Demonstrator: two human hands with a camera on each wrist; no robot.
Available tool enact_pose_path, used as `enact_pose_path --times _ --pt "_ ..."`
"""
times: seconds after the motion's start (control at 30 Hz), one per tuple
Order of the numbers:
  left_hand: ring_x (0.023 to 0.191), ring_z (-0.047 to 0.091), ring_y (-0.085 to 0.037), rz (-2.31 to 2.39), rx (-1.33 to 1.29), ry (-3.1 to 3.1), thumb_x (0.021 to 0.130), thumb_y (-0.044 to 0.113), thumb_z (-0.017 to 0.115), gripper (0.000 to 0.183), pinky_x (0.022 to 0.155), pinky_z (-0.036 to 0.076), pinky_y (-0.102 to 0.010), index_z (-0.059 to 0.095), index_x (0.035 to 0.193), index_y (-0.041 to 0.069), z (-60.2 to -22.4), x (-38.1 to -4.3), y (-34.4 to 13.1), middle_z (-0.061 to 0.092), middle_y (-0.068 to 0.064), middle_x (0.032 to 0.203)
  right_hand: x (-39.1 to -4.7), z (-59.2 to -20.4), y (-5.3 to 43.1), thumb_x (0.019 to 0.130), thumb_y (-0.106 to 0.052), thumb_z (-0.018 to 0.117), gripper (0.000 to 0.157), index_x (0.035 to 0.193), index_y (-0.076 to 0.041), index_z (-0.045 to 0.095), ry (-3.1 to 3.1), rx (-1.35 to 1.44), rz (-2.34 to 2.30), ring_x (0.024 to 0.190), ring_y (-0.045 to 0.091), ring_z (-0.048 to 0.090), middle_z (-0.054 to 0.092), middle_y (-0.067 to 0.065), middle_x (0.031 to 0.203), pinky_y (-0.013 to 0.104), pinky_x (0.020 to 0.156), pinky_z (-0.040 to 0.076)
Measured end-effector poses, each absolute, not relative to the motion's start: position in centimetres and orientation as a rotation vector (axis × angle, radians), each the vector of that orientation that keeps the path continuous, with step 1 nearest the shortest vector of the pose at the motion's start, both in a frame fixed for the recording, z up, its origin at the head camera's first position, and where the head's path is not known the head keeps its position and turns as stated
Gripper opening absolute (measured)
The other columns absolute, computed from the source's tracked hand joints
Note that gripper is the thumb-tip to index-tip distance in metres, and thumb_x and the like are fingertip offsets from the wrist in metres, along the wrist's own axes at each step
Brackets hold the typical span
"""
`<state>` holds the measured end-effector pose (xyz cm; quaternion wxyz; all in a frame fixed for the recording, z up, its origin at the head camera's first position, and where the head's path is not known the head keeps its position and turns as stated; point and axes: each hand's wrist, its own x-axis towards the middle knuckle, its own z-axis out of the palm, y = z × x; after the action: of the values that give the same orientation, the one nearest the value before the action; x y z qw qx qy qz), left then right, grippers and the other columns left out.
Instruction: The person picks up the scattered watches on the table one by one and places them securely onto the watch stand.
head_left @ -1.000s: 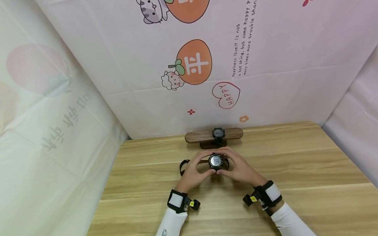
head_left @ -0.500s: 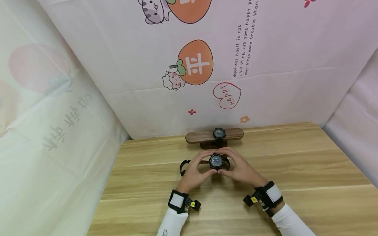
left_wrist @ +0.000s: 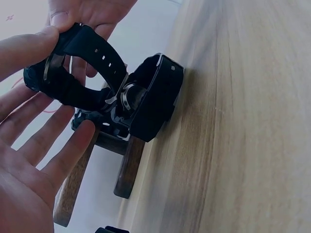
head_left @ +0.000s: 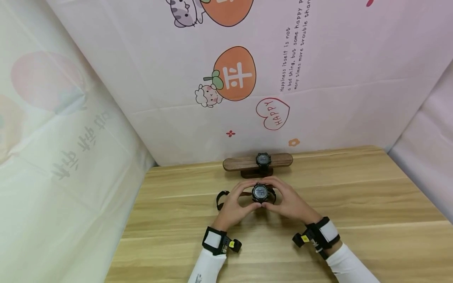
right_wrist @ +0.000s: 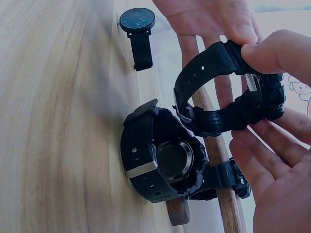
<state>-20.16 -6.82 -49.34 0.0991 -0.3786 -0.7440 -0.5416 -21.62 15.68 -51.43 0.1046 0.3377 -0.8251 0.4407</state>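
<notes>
Both hands hold a black digital sports watch [head_left: 260, 192] above the table, its strap hanging in a buckled loop [right_wrist: 206, 63]. My left hand [head_left: 234, 205] pinches the watch case from the left, with thumb in front and fingers behind. From the right, my right hand [head_left: 291, 203] does the same. Below the held watch, a second chunky black watch [left_wrist: 158, 99] lies on its side on the table. To the left is a slimmer round-faced watch [right_wrist: 137, 20] with a black strap, partly behind my left hand in the head view.
A dark wooden watch stand [head_left: 240, 164] is at the back of the wood-grain table [head_left: 177, 220], close to the wall sheet. Another black digital watch [head_left: 263, 159] is strapped round its bar. Printed white sheets [head_left: 170, 137] enclose the back and sides.
Glare on the held watch's face has faded, so its display shows more clearly. Both hands keep their hold in nearly the same place.
</notes>
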Motion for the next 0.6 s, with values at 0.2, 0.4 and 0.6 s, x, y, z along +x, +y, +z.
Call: enact_pose_path --times 0.2,0.4,0.6 --pt "0.125 0.047 -0.029 -1.608 -1.101 -2.244 0.083 0.011 0.075 0.060 0.092 0.052 -0.048 0.048 0.136 0.002 -50.2 -20.6 -6.9 0.049 -0.017 0.138 -21.6 -51.4 15.8 0.079 -0.022 0.079 0.065 0.137 -0.020 0.049 -2.481 0.978 1.278 0.123 0.017 0.046 0.048 -0.006 0.136 0.046 0.102 0.043" --pt "0.122 0.048 -0.028 -1.602 -1.094 -2.209 0.085 0.010 0.073 0.055 0.089 0.053 -0.047 0.050 0.135 0.001 -50.5 -21.0 -6.9 0.050 -0.018 0.135 -21.6 -51.4 15.8 0.080 -0.024 0.078 0.065 0.137 -0.020 0.048 -2.481 0.975 1.273 0.123 0.018 0.046 0.048 -0.005 0.136 0.047 0.101 0.044" --pt "0.116 0.052 -0.034 -1.534 -1.070 -2.189 0.086 0.002 0.070 0.047 0.085 0.054 -0.050 0.054 0.130 0.001 -49.3 -20.7 -7.2 0.054 -0.023 0.127 -21.5 -51.3 15.9 0.079 -0.022 0.080 0.065 0.136 -0.019 0.050 -2.469 0.951 1.279 0.120 0.020 0.049 0.051 0.000 0.135 0.055 0.096 0.046"
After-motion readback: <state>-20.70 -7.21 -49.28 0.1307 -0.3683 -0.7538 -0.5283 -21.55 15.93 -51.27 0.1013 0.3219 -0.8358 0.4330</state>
